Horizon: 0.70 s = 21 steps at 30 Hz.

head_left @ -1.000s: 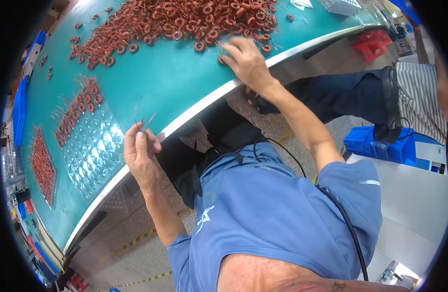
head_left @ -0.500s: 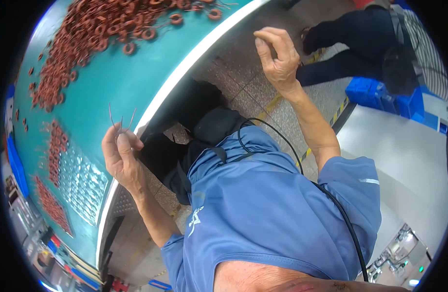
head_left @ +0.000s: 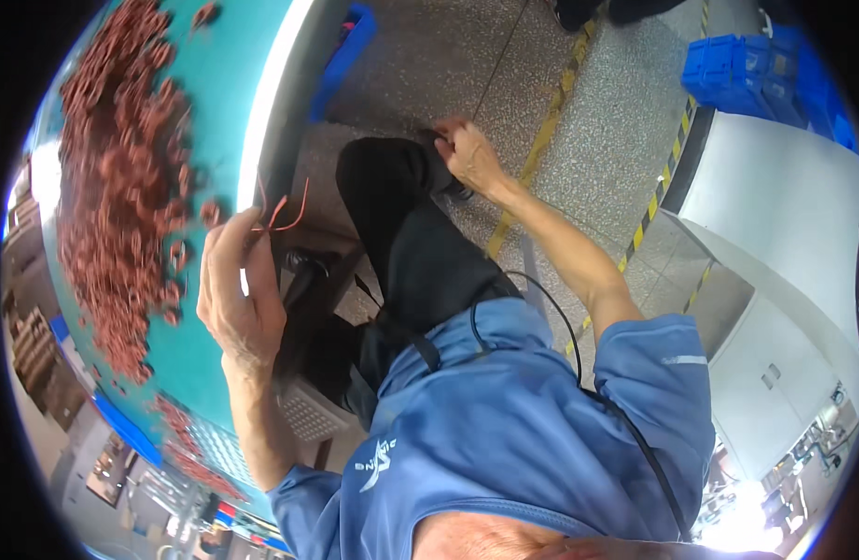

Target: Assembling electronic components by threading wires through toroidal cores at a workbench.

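the left hand (head_left: 241,299), palm turned inward, is at the pale rim of a long teal-green work surface (head_left: 215,103), its fingers pinching a few thin, reddish, bent wires (head_left: 278,220) that fan upward from the fingertips; whatever else of that piece lies behind the fingers is hidden. whether this hand touches the rim cannot be told. the right hand (head_left: 474,161) is well apart from it, out beyond the surface and just past the knee of the black cloth trousers (head_left: 429,243), its fingers curled inward; whether they pinch anything cannot be told. on the surface, to the left of the left hand, spreads a large heap of reddish-brown ring-shaped parts with wire ends (head_left: 121,215), somewhat blurred, a few rings near its right side. nearer the person, a clear plastic tray with rows of hollows (head_left: 216,443) lies beside a smaller reddish cluster (head_left: 179,431). a black cable (head_left: 635,411) runs down over the blue short-sleeved shirt (head_left: 532,411). on the right, blue plastic crates (head_left: 742,70) are grouped near a smooth white worktop (head_left: 775,177), and yellow-and-black striped tape (head_left: 655,219) crosses the speckled grey floor (head_left: 448,61).
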Each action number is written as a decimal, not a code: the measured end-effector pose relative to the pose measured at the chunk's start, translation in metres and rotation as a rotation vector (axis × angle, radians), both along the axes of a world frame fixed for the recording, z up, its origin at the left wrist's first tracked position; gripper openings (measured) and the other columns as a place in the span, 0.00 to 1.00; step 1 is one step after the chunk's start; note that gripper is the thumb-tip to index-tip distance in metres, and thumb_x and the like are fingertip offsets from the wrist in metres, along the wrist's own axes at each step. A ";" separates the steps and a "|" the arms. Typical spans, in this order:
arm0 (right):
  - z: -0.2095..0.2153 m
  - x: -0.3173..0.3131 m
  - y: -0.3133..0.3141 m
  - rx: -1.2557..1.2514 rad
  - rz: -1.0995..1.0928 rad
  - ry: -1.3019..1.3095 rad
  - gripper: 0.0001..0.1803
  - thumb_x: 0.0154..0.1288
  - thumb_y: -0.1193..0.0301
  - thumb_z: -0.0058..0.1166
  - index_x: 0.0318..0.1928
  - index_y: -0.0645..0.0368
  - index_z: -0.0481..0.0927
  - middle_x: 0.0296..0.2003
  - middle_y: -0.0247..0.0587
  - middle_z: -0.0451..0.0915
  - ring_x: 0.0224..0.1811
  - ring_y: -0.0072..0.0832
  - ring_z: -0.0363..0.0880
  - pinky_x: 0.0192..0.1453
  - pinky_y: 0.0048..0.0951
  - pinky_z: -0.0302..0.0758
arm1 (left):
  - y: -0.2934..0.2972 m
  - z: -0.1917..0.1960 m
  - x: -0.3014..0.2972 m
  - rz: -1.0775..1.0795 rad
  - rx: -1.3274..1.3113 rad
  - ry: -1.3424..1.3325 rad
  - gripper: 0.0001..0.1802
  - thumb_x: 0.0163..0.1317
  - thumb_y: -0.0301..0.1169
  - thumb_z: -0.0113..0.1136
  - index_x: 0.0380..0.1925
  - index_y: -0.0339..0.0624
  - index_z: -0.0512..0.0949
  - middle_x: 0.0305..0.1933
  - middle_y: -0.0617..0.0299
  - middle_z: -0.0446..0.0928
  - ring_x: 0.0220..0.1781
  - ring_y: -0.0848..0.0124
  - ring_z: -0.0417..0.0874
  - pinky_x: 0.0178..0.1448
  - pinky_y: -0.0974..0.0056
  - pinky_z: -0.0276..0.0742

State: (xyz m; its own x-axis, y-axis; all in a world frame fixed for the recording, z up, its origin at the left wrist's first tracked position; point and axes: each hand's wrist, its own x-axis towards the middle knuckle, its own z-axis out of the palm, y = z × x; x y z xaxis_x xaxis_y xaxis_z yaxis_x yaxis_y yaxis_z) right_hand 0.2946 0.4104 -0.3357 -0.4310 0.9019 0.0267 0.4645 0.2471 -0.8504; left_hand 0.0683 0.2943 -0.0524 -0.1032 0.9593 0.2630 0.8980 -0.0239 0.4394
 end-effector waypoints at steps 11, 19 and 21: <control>-0.218 -0.003 0.030 -0.143 -0.130 -0.069 0.08 0.58 0.72 0.51 0.38 0.58 0.75 0.34 0.51 0.77 0.42 0.49 0.77 0.45 0.49 0.74 | 0.074 -0.005 -0.016 -0.338 -0.132 0.262 0.12 0.65 0.22 0.46 0.46 0.27 0.72 0.39 0.47 0.77 0.37 0.57 0.78 0.44 0.56 0.75; -0.300 -0.084 0.074 -0.216 0.217 -0.127 0.09 0.63 0.72 0.41 0.40 0.63 0.72 0.37 0.57 0.74 0.42 0.53 0.76 0.46 0.49 0.74 | 0.057 -0.015 -0.035 -0.102 0.070 0.664 0.17 0.69 0.29 0.47 0.54 0.33 0.64 0.35 0.48 0.75 0.36 0.62 0.76 0.37 0.61 0.73; -0.306 -0.121 0.077 -0.339 0.340 -0.121 0.08 0.64 0.73 0.40 0.40 0.62 0.71 0.40 0.58 0.72 0.43 0.53 0.77 0.44 0.48 0.75 | 0.029 -0.011 -0.060 -0.114 0.096 0.917 0.18 0.67 0.28 0.48 0.55 0.34 0.64 0.37 0.48 0.75 0.37 0.62 0.77 0.37 0.62 0.73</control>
State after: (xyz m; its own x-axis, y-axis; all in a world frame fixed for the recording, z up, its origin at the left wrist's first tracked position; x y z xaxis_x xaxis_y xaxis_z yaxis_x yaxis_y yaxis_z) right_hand 0.1739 0.4873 -0.6413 -0.6844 0.6587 -0.3125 0.5058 0.1203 -0.8542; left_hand 0.0083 0.3229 -0.0639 0.2780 0.9206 0.2741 0.8834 -0.1330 -0.4493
